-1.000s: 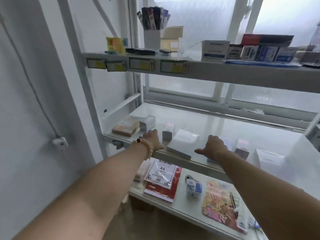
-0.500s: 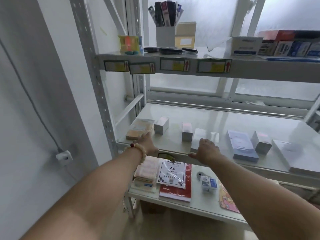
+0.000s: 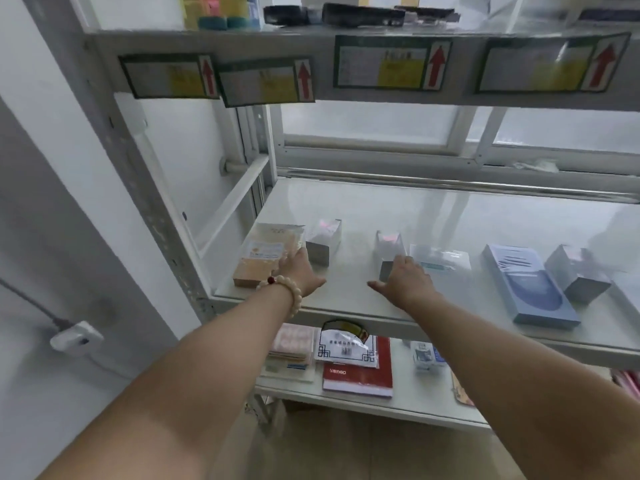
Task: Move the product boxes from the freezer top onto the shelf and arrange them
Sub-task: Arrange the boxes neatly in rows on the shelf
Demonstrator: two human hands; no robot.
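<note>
- Product boxes [image 3: 528, 284] lay in a row along the middle shelf [image 3: 346, 299].
- Our left hand [image 3: 299, 273] rested flat, fingers together, touching the brown box [image 3: 265, 254].
- Our right hand [image 3: 403, 280] lay flat against a small grey box [image 3: 389, 247], thumb spread.

Tan box [image 3: 266, 256]; blue box [image 3: 528, 284]; white shelf [image 3: 433, 216].
</note>
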